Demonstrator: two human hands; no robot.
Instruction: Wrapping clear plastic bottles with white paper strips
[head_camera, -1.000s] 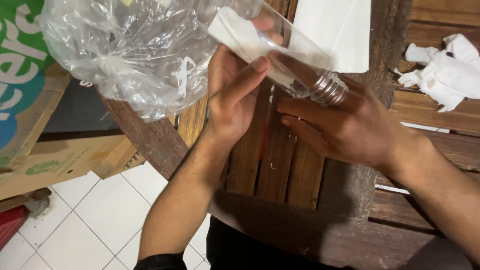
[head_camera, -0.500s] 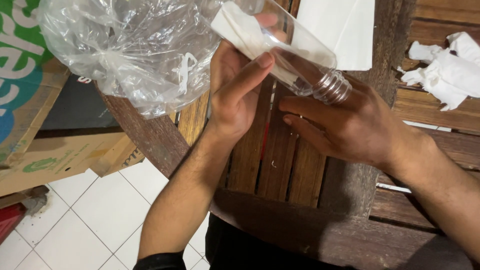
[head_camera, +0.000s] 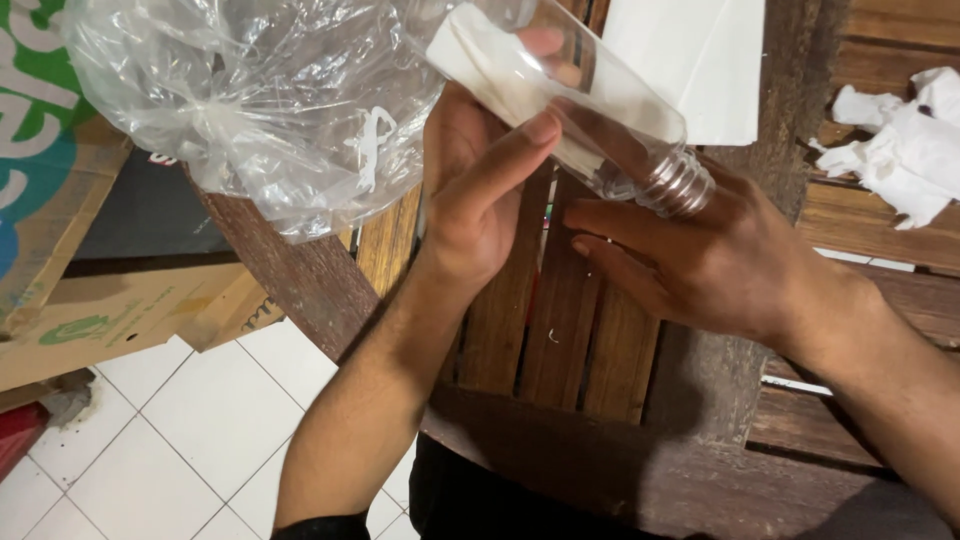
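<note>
Bare forearms; black sleeve (head_camera: 320, 525) edge at left elbow.

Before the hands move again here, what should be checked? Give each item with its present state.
1. Left hand grips the clear bottle: ok.
2. Bottle neck uncapped: ok.
3. White paper sits inside the bottle: cannot tell.
4. Right hand holds something: not ok, its fingers lie open under the neck.
5. Plastic bag clear of the bottle: not ok, it crowds the far end.
6. Bottle supported off the wooden table: ok.

White tiled floor (head_camera: 190, 420), slatted wooden table (head_camera: 560, 340)
</note>
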